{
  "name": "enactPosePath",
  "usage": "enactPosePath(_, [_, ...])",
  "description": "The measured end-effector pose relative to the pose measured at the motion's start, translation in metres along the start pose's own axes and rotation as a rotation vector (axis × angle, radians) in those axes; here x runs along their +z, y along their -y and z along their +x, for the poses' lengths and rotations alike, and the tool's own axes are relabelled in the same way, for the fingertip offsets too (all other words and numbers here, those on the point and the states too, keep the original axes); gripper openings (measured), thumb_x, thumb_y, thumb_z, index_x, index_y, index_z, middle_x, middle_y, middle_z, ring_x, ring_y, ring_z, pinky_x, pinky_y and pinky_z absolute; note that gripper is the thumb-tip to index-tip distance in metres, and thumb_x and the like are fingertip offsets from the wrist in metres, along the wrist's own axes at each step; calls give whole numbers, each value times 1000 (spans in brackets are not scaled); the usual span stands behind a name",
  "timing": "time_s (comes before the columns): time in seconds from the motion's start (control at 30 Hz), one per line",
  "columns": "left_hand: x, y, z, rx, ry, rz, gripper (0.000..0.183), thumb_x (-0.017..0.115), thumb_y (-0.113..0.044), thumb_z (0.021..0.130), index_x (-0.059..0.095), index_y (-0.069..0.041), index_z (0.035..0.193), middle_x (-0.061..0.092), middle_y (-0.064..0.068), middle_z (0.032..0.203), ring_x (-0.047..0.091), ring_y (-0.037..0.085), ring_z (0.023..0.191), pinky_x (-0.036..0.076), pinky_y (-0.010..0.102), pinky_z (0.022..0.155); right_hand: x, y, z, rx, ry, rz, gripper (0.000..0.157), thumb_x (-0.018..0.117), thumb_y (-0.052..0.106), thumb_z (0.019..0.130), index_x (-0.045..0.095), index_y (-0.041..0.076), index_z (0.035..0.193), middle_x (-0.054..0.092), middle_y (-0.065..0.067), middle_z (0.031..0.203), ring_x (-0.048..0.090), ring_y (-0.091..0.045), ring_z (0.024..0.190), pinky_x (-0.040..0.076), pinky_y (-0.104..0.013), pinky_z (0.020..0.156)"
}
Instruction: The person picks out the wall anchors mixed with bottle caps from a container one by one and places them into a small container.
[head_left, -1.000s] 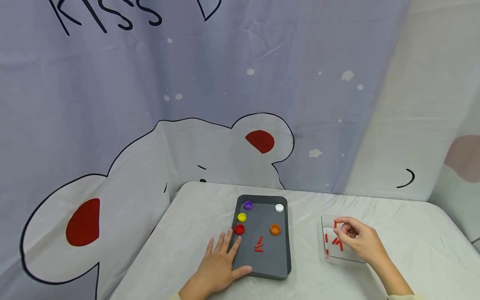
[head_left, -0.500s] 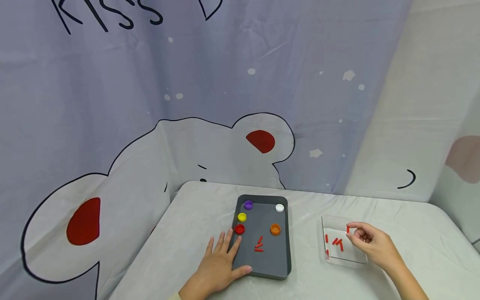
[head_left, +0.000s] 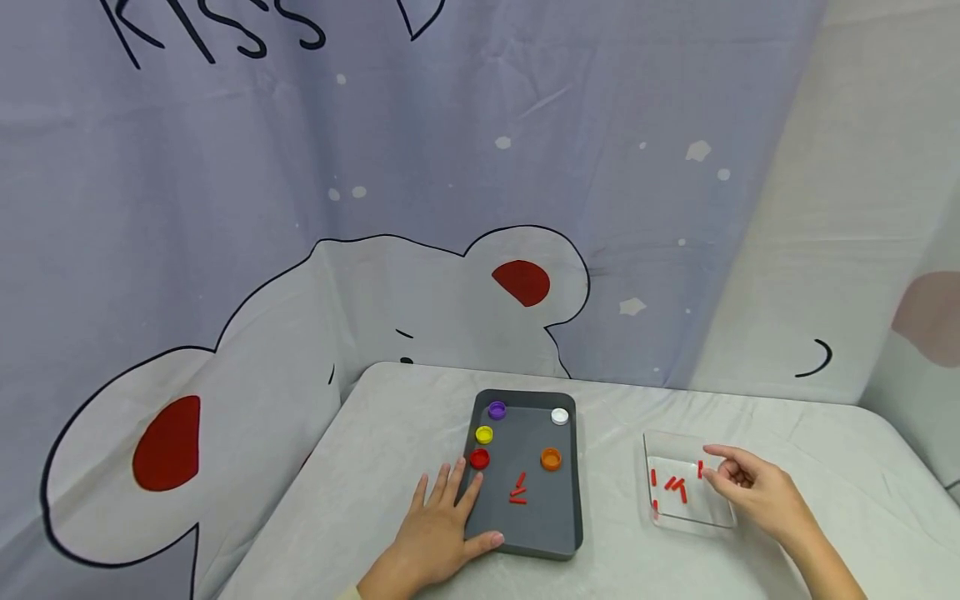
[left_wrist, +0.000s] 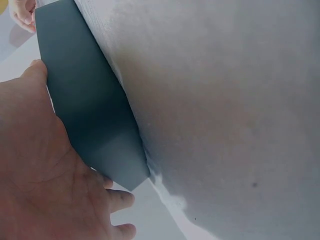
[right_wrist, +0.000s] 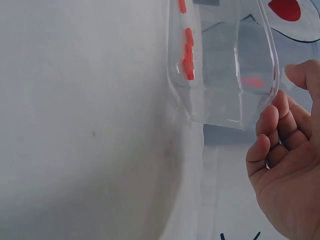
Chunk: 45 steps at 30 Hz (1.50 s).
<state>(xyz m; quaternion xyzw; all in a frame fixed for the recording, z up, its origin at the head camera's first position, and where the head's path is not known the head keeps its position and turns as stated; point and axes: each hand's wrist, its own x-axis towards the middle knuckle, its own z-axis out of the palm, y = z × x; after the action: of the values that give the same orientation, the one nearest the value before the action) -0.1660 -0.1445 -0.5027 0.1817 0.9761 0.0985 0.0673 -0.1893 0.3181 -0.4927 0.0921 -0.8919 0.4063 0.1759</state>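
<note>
My left hand [head_left: 438, 533] lies with spread fingers along the left edge of a dark grey tray [head_left: 543, 533]; its thumb touches the near edge. In the left wrist view the palm [left_wrist: 45, 165] is beside the tray's outer wall [left_wrist: 95, 95]. On the right stands a clear plastic box [head_left: 686, 522] holding several short red sticks [head_left: 683, 493]. My right hand [head_left: 757, 496] is at the box's right side, index finger and thumb apart, other fingers curled. One red stick [head_left: 701, 469] is just left of the thumb tip, apparently free of the fingers; contact is hard to tell.
Inside the tray lie a purple cap [head_left: 497, 410], a yellow cap [head_left: 483, 435], a red cap [head_left: 479, 458], a white cap [head_left: 559, 416], an orange cap [head_left: 551, 458] and three red sticks [head_left: 518, 492]. A white cloth covers the table [head_left: 615, 567]; a printed curtain [head_left: 450, 167] hangs behind.
My right hand has moved right and slightly down across the box, and its pinch on one red stick has opened, with the stick now lower. The left hand and tray have stayed put.
</note>
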Motion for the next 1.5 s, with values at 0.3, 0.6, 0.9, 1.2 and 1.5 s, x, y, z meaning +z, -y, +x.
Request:
enactPosePath(0.3, [-1, -1, -1, -2, -5, 7, 95, 41, -81, 90, 36, -16, 159, 16, 16, 169, 15, 42, 154, 8, 67, 118, 3, 9, 1, 0, 16, 32, 29, 77, 6, 89, 70, 0, 117, 59, 9, 76, 52, -1, 64, 43, -18, 57])
enactPosePath(0.6, [-2, -1, -1, 7, -10, -1, 94, 41, -80, 91, 36, -15, 159, 16, 17, 168, 16, 43, 153, 9, 68, 118, 19, 25, 4, -33, 29, 47, 28, 79, 9, 88, 72, 4, 115, 59, 10, 74, 52, -2, 63, 45, -19, 56])
enactPosePath(0.9, [-1, 1, 0, 10, -7, -15, 94, 41, -79, 92, 35, -15, 159, 16, 17, 168, 15, 43, 154, 8, 68, 118, 39, 39, 10, -60, 76, 122, 30, 78, 10, 89, 70, 2, 117, 59, 8, 72, 53, -6, 55, 46, -22, 52])
enactPosePath(1.2, [-1, 0, -2, 4, -2, 2, 95, 40, -81, 90, 35, -16, 160, 16, 16, 168, 16, 42, 154, 9, 67, 118, 59, 50, 17, -107, 93, 104, 28, 80, 10, 86, 72, 5, 113, 58, 11, 72, 52, -2, 61, 46, -21, 56])
enactPosePath(1.5, [-2, 0, -1, 4, -4, 10, 96, 40, -81, 90, 35, -16, 159, 17, 16, 168, 16, 42, 154, 9, 67, 118, 80, 66, 22, -98, 119, 163, 30, 83, 13, 84, 73, 8, 112, 57, 10, 73, 50, -1, 60, 44, -21, 52])
